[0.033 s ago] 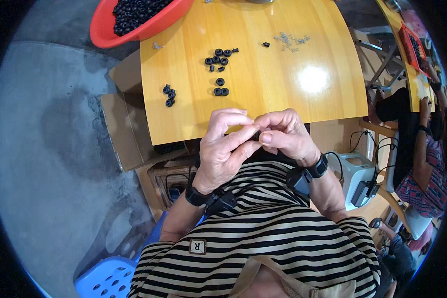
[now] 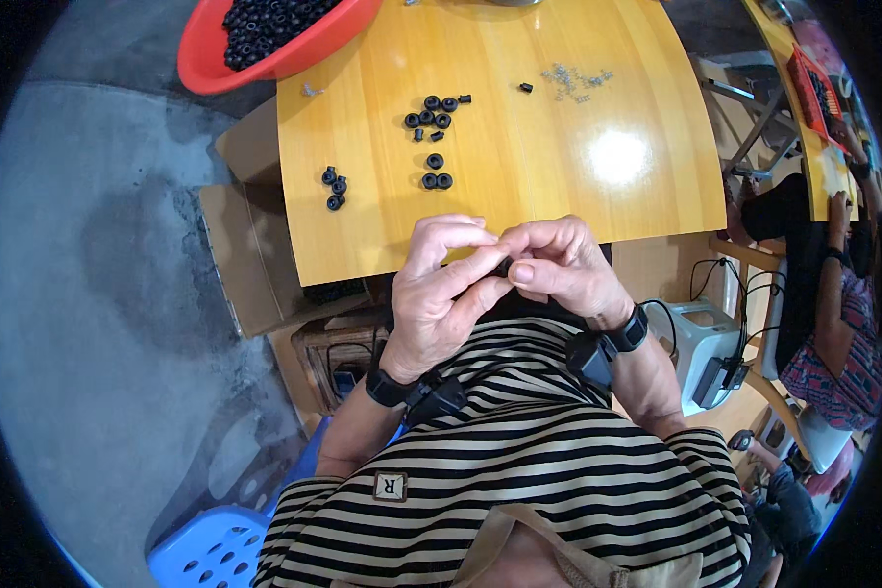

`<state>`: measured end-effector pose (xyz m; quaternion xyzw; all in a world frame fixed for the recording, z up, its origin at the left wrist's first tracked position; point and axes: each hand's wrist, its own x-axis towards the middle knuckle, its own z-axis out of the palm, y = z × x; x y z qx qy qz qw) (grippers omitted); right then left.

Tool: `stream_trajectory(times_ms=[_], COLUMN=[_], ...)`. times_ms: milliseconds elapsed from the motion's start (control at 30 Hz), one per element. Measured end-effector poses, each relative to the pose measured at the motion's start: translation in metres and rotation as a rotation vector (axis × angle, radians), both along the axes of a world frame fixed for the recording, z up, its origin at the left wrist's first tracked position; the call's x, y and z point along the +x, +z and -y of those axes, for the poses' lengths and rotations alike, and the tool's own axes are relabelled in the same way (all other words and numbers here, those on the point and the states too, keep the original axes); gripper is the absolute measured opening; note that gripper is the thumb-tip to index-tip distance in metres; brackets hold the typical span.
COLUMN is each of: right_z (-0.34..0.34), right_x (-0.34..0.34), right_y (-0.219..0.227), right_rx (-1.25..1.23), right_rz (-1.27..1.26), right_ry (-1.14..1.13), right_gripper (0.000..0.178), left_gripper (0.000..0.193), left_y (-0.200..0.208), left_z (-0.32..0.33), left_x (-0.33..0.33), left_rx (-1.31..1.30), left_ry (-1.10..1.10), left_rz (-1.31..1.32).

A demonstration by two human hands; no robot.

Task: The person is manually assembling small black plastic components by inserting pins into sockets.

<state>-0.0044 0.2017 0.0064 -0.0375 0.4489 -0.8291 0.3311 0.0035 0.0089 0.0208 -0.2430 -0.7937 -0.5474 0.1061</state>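
Note:
My left hand and my right hand meet fingertip to fingertip just above the near edge of the wooden table. Between them they pinch a small black ring, mostly hidden by the fingers. Both wrists wear black bands with small devices. Loose black rings lie on the table ahead of my hands in three groups: one at the back, a few in the middle, and a small group at the left. Small metal pieces are scattered further back.
A red basin full of black rings overhangs the table's far left corner. An open cardboard box stands left of the table, a blue stool beneath me. At the right are a white device with cables and another seated person.

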Motion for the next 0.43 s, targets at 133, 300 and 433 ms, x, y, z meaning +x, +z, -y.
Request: stream_trajectory(times_ms=[133,300,433], right_z=[0.010,0.013,0.007], right_x=[0.003,0.004,0.003], right_y=[0.000,-0.009,-0.010], right_rx=[0.039,-0.043,-0.101], right_rz=[-0.140,0.039,0.065], right_ry=[-0.047,0.005,0.111], right_gripper=[0.029,0.027,0.023], left_gripper=[0.035,0.035,0.039], left_y=[-0.006,-0.001,0.007], left_z=[0.000,0.005,0.010], left_x=[0.002,0.001,-0.004], left_rx=[0.050,-0.048,-0.221], left_ry=[0.008,0.009,-0.116], left_rz=[0.018,0.065,-0.028])
